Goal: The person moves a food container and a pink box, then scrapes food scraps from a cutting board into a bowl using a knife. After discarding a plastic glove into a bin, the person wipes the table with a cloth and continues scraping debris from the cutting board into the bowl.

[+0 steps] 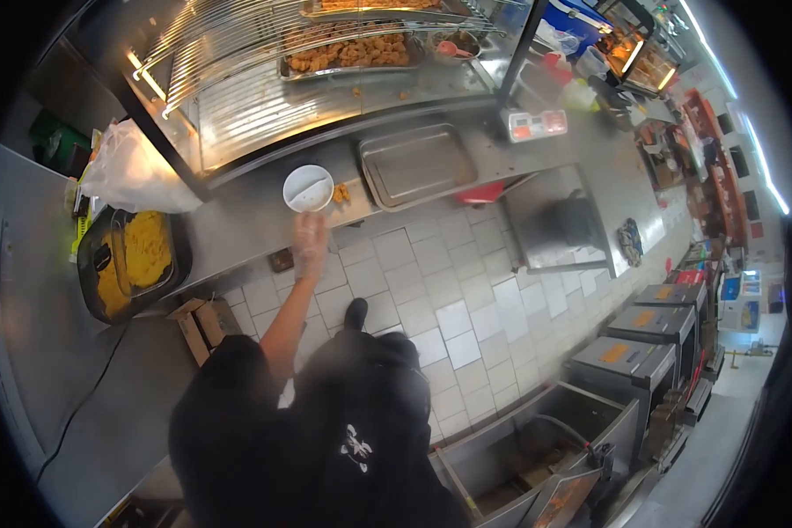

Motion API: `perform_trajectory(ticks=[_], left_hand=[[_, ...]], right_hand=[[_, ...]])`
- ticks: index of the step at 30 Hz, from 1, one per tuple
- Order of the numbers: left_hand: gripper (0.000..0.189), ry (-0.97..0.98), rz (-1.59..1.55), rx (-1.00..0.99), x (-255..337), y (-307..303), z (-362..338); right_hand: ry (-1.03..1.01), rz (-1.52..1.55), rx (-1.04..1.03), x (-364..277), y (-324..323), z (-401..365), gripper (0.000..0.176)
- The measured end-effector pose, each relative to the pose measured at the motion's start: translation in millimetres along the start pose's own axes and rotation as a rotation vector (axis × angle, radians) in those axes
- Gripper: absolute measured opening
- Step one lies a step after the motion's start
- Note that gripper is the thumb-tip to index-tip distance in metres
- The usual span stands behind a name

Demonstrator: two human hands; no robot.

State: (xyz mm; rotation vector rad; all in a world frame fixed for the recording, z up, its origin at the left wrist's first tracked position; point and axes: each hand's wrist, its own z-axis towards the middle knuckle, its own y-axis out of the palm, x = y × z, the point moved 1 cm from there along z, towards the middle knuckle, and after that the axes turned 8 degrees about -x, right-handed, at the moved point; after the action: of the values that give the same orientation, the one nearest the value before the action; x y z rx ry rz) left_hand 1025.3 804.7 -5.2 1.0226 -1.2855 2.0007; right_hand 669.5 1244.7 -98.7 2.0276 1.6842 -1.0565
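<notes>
White plate (308, 187) with a line down its middle sits on the long steel surface (238, 224), just in front of the glass food warmer (238, 106). The left hand (310, 239), in a thin clear glove, is stretched out to the plate's near edge. I cannot tell if its grip is closed on the rim or loose. A small fried piece (341, 192) lies just beside the plate. A steel tray (416, 165) is next to that. A tub of yellow crumbs (132, 260) stands on the other side.
</notes>
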Motion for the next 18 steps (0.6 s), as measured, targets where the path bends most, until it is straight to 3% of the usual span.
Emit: perform_trajectory(ticks=[1,2,4,7,10,12,14,16,18], left_hand=[[0.023,0.183,0.135,-0.106,6.9,4.9,4.0],[0.023,0.164,0.148,-0.109,13.0,10.7,8.3],[0.026,0.108,0.273,-0.39,43.2,19.6,32.1],[0.025,0.094,0.512,-0.426,-2.6,57.8,58.8],[0.023,-0.018,0.606,-0.438,20.7,52.0,74.7],[0.023,0.069,0.538,-0.21,-4.1,59.5,69.7],[0.027,-0.178,0.382,-0.312,64.2,47.0,84.1],[0.026,-0.051,0.416,-0.215,72.0,63.8,92.2],[0.026,0.037,0.459,-0.116,95.8,86.6,100.8]], right_hand=[[0.004,-0.014,-0.022,-9.6,-1.2,12.6,0.031],[0.014,-0.033,-0.044,-17.4,-6.0,22.4,0.031],[0.023,-0.065,-0.082,-40.5,-13.7,48.7,0.031],[0.008,-0.098,-0.114,-88.8,-31.3,104.3,0.031],[-0.006,-0.111,-0.14,-129.2,-50.0,159.0,0.032],[-0.017,-0.104,-0.144,-154.7,-68.7,192.0,0.032],[-0.036,-0.066,-0.131,-175.7,-80.4,226.1,0.032],[0.104,0.22,-0.118,-205.9,-107.9,278.9,0.029],[0.058,0.254,-0.079,-237.0,-137.7,323.3,0.027]])
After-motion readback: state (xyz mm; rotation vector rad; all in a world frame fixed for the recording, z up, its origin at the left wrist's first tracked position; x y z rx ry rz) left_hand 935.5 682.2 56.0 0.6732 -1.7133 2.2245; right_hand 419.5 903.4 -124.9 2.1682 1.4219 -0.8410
